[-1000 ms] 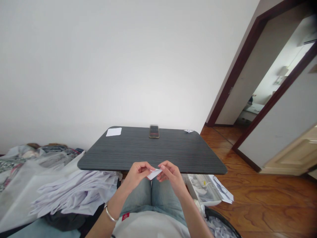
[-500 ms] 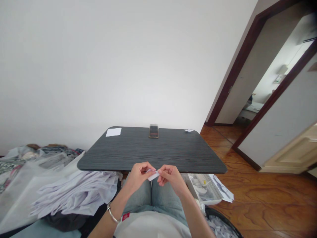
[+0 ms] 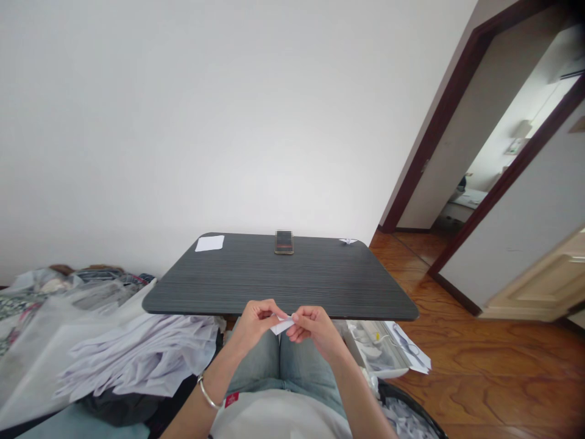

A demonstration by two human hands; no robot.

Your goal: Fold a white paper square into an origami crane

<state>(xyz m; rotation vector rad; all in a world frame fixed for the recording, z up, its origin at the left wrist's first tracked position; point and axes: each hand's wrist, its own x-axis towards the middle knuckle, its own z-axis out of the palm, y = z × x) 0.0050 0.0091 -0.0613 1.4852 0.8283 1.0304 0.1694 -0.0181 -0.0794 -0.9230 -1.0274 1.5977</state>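
Note:
A small piece of folded white paper (image 3: 282,326) is held between both hands, just in front of the near edge of the dark table (image 3: 274,277) and above my lap. My left hand (image 3: 259,321) pinches its left end between thumb and fingers. On its right end, my right hand (image 3: 311,324) grips with thumb and forefinger, the other fingers curled beneath. The exact shape of the folds is too small to make out. A folded white paper figure with pointed wings (image 3: 348,241) stands at the table's far right corner. White paper sheets (image 3: 209,243) lie at the far left corner.
A phone-like object on a stand (image 3: 284,242) is at the table's back middle. Crumpled white cloth (image 3: 150,356) is heaped at the left. Below the table's right side are a white box (image 3: 377,350) with odds and ends and a dark bin (image 3: 409,414) of paper scraps.
My fingers have shifted slightly on the folded paper, and more of its white face shows between them. Everything on the table has stayed in place.

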